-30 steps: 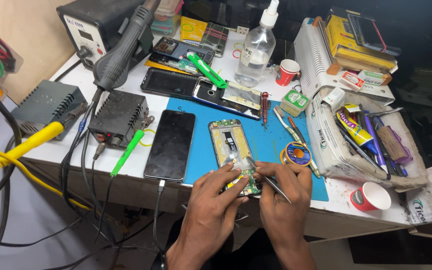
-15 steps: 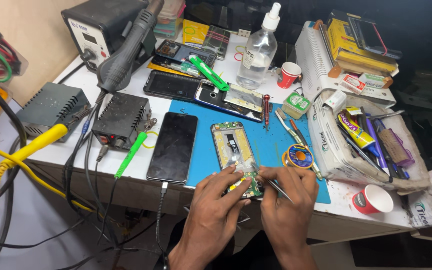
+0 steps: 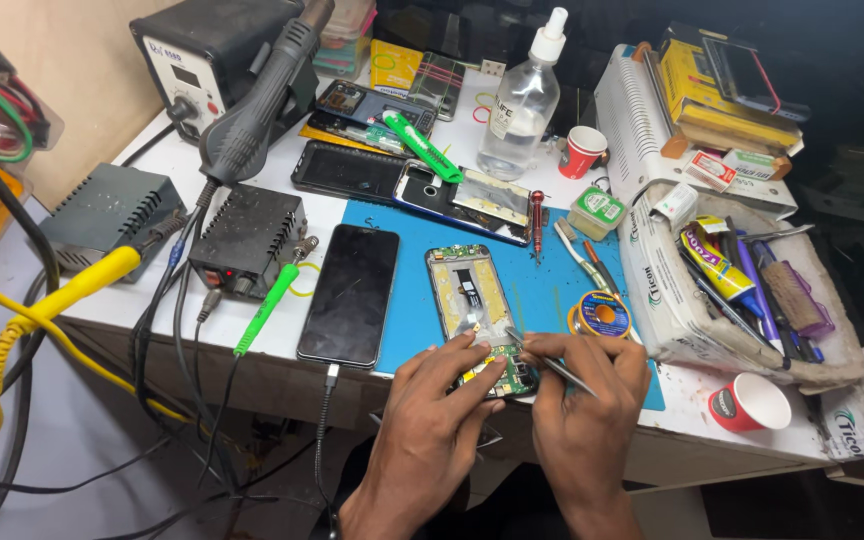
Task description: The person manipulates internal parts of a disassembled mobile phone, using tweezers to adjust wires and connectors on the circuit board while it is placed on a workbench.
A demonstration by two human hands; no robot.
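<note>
An opened phone [image 3: 474, 300] with its back off lies on a blue mat [image 3: 407, 300] at the bench's front edge, its circuit board exposed at the near end. My left hand [image 3: 432, 420] rests its fingertips on the phone's near end and steadies it. My right hand [image 3: 582, 410] grips metal tweezers [image 3: 537, 355], whose tip touches the board close to the left fingers. A black phone [image 3: 352, 295] lies screen up just left of the mat, a cable plugged into its near end.
A hot-air station [image 3: 217, 50] with its handle [image 3: 262, 95], two black power boxes [image 3: 247, 235] and cables fill the left. A spray bottle [image 3: 520, 100], red cups [image 3: 582, 150], a solder spool [image 3: 602, 315], a screwdriver [image 3: 537, 220] and a white tool tray [image 3: 712, 290] stand behind and right.
Both hands stay on the phone's near end; the tweezers' tip has shifted only slightly. The view has tilted a little.
</note>
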